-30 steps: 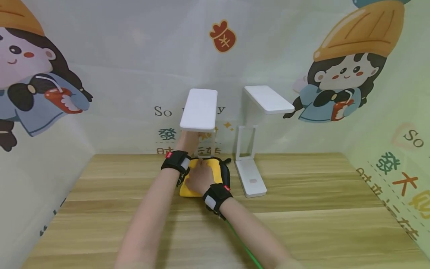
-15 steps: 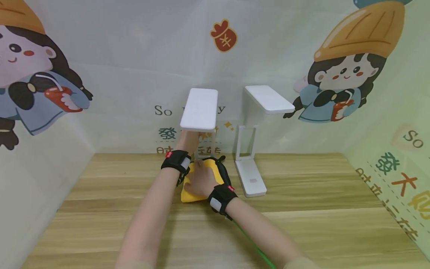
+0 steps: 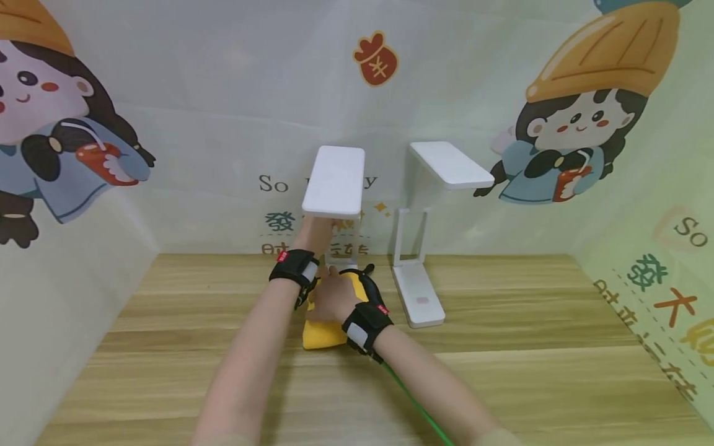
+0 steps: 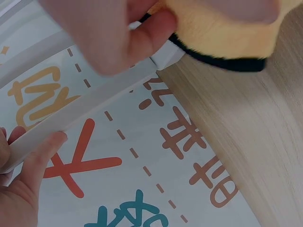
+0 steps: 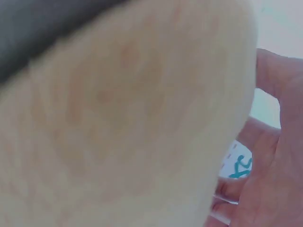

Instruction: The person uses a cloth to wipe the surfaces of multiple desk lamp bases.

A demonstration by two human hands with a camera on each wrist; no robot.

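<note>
My left hand (image 3: 315, 235) reaches behind the top panel of the left white folding stand (image 3: 334, 181), which resembles a desk lamp. In the left wrist view, my left hand's fingers (image 4: 35, 172) grip the stand's thin upright frame (image 4: 80, 111). A yellow plush cloth (image 3: 323, 336) with black edging lies over the stand's base and hides most of it. My right hand (image 3: 334, 297) is on that cloth, its fingers curled into it (image 4: 222, 38). In the right wrist view, a blurred pale surface fills most of the picture, with part of a hand (image 5: 270, 146) at the right.
A second white folding stand (image 3: 418, 294) stands just to the right on the wooden table (image 3: 519, 347). Printed sheeting (image 3: 223, 124) with cartoon figures walls the back and both sides. A green cord (image 3: 415, 402) runs along my right forearm.
The cloth's lower edge has moved toward me over the table, and its shape has shifted. My right hand has moved slightly; my left hand stays on the stand's frame.
</note>
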